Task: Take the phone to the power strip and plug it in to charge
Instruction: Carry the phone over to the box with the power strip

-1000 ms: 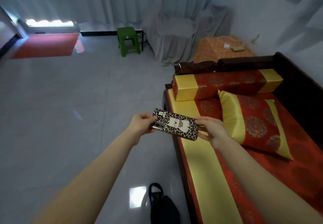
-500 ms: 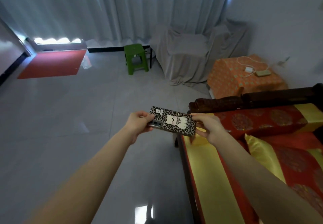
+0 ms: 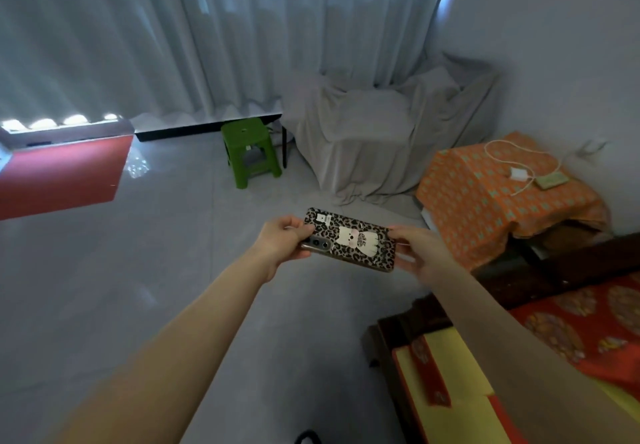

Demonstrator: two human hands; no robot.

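Note:
A phone (image 3: 349,239) in a leopard-print case with a white figure on its back is held flat in front of me, back side up. My left hand (image 3: 282,237) grips its camera end and my right hand (image 3: 417,253) grips the other end. Far right, on an orange-covered table (image 3: 485,201), lie a greenish power strip (image 3: 551,180), a white charger block (image 3: 518,174) and a looped white cable (image 3: 512,152). The phone is well short of that table.
A dark wooden bench with red and yellow cushions (image 3: 519,357) fills the lower right. A grey-draped armchair (image 3: 374,138) stands ahead, a green plastic stool (image 3: 251,150) to its left, and a red mat (image 3: 59,180) at far left. Grey tiled floor (image 3: 138,287) lies between.
The view has advanced along the bench toward the orange table; the cushions have slid down and right out of view. Both hands keep the same hold on the phone.

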